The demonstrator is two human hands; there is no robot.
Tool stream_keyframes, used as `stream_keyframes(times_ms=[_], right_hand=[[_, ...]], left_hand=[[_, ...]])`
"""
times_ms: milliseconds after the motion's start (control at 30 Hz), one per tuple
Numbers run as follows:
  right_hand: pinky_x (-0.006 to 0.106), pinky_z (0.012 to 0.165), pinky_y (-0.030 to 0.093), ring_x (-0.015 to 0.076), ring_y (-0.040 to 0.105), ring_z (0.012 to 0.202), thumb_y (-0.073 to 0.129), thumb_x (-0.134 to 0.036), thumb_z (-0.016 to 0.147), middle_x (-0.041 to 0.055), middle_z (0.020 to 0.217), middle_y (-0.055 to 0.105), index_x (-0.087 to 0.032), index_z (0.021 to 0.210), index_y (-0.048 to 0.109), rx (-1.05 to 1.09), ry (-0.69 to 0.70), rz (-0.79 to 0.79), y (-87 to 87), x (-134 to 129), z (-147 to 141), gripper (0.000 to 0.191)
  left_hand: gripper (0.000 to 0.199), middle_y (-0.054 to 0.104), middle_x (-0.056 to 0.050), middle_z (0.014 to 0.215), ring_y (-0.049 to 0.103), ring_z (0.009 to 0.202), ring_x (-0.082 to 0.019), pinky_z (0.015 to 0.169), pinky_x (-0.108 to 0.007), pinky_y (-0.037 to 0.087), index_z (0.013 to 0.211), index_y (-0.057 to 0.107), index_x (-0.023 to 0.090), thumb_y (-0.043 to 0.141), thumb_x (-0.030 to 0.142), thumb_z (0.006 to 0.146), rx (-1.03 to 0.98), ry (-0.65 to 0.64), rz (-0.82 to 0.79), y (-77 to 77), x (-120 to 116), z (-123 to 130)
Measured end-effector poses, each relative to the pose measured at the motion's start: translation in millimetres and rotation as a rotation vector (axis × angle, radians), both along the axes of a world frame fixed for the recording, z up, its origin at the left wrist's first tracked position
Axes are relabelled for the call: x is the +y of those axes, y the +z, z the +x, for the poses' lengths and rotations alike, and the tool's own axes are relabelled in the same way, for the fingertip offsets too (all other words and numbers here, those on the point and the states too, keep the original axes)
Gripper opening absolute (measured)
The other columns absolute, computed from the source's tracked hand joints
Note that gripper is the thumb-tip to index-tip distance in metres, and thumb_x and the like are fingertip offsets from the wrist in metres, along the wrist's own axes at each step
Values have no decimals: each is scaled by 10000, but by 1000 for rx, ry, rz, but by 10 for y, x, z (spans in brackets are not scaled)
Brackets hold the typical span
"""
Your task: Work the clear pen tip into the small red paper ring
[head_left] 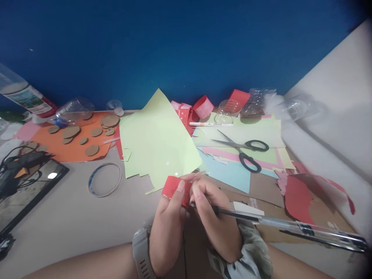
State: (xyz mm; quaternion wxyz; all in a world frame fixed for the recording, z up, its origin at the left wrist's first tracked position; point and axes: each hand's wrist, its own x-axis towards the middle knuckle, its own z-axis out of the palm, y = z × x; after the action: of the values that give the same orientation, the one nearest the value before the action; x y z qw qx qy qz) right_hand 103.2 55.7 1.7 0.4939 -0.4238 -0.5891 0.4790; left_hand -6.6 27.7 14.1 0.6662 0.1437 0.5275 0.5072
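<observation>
My left hand (172,209), with a grey watch (142,248) on its wrist, pinches a small red paper piece (171,186) between thumb and fingers. A darker red, rough-textured strip (188,192) runs along the piece's right side. Pressed close to that strip, my right hand (205,195) has its fingers curled around a clear pen (279,223). The pen's long barrel slants out to the lower right, past the wrist. Its tip end sits by the red piece, partly covered by the fingers. Beyond both hands lies a large light-green paper sheet (158,135).
Black-handled scissors (241,149) lie open on coloured paper at right, below an orange-white marker (210,124). Cardboard discs (71,131) rest on orange paper (58,151). A tape ring (105,179), tablet (37,190), plastic bottle (29,97) and red paper scraps (299,197) surround the space. A blue wall (174,46) stands behind.
</observation>
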Motion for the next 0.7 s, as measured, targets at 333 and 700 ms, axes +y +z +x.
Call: stream_keyframes(times_ms=[333, 700], right_hand=[[332, 589, 464, 207, 565, 667, 589, -297, 1068, 15, 735, 610, -269, 729, 486, 4, 33, -60, 28, -9, 12, 356], [400, 617, 476, 282, 584, 714, 563, -354, 1103, 30, 700, 538, -304, 711, 448, -25, 63, -41, 35, -8, 21, 411]], left_hand=[[353, 754, -34, 838, 737, 983, -313, 1000, -447, 545, 1079, 840, 263, 702, 586, 1042, -33, -24, -1, -1, -8, 3], [347, 724, -25, 779, 710, 878, -284, 955, -444, 554, 1024, 834, 260, 701, 580, 1040, 7, -21, -33, -17, 0, 6]])
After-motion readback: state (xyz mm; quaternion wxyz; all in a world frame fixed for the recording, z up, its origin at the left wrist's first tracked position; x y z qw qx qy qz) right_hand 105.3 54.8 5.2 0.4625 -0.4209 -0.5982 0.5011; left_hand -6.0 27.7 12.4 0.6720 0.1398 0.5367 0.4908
